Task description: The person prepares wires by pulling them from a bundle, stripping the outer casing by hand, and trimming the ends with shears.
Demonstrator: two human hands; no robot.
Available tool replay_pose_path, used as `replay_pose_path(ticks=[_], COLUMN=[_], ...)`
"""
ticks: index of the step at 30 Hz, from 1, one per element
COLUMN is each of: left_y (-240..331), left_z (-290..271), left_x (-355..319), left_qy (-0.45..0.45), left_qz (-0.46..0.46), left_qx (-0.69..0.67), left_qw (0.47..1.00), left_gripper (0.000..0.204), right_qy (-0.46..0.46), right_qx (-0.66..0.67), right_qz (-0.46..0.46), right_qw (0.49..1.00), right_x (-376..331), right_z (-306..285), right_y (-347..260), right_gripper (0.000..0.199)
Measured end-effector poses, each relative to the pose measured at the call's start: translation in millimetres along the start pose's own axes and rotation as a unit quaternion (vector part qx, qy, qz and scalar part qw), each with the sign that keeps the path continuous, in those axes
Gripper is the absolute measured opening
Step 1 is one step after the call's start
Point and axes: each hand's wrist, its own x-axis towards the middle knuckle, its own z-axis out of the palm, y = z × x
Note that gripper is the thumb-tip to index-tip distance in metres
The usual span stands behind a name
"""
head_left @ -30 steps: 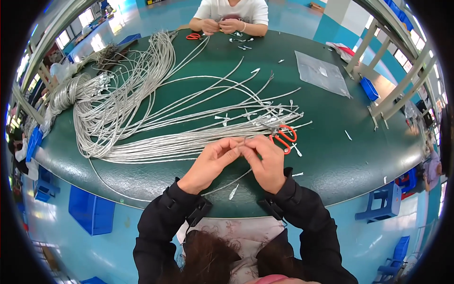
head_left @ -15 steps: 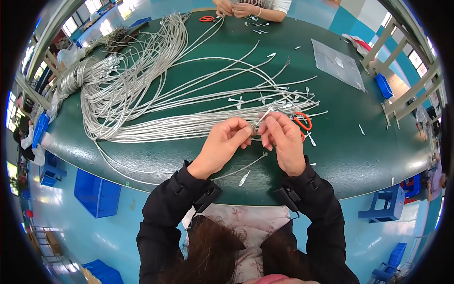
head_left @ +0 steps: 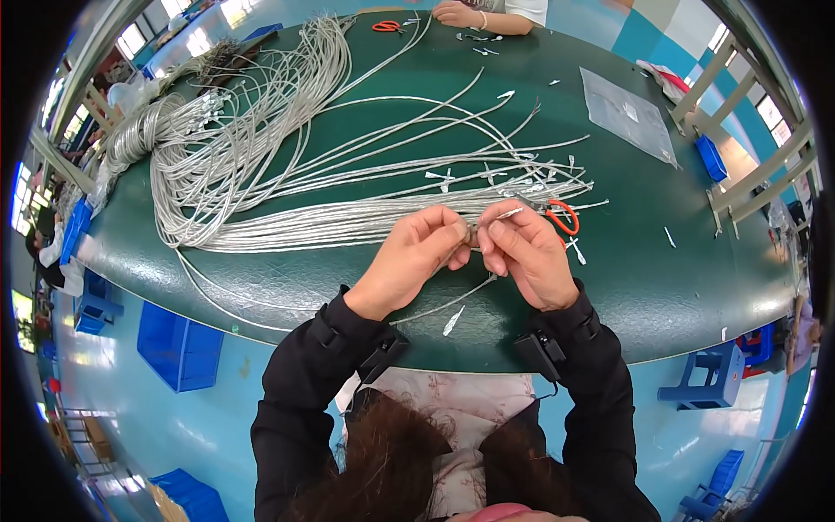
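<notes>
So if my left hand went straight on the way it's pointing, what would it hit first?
Your left hand would probably meet your right hand first, close ahead; the exact depth and anything pinched between them are unclear.

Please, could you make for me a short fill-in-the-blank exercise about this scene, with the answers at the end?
1. The left hand and the right hand reach out of sleeves coloured ____.
2. The long silvery cables lie on a table whose top is coloured ____.
3. The nearer scissors lie closer to the ____ hand.
4. The thick coiled bundle is toward the picture's ____ side.
Missing words: black; green; right; left.
</notes>
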Motion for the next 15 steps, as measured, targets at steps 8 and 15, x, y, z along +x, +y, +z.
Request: replay_pose_path(ticks=[8, 15], left_y=[12.5, 1.6], left_z=[7.2, -5.8], left_x=[-2.6, 1.6], left_qy=[0.021, -0.043], left_qz=[-0.038, -0.036], left_qx=[-0.110, 0.085], left_qw=[0.993, 0.995], left_gripper=[0.017, 0.017], right_qy=[0.018, -0.004], right_qx=[-0.018, -0.032], right_qz=[-0.002, 0.004], right_qw=[1.000, 0.999], right_x=[-0.2, 0.5], right_z=[-7.2, -11.4], right_y=[-2.2, -3.8], right_gripper=[0.016, 0.018])
